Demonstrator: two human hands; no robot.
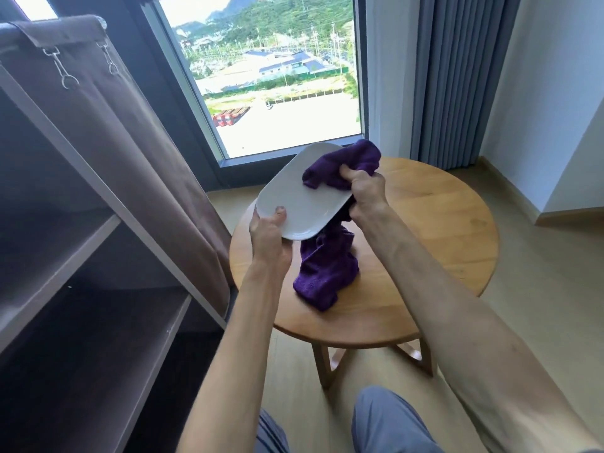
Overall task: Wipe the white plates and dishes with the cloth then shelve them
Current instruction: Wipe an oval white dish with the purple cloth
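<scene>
A white oblong plate (294,191) is tilted in the air above the round wooden table (434,243). My left hand (269,235) grips its near left edge, thumb on top. My right hand (362,191) holds a purple cloth (327,273) bunched against the plate's far right side. Part of the cloth lies on the plate's face, and the rest hangs under the plate down to the tabletop.
A fabric shelf unit (81,256) with brown shelves and a drawn-back brown cover stands at the left. Behind the table is a large window (271,76), with grey curtains (457,80) to its right. My knees in grey trousers (385,423) are below the table.
</scene>
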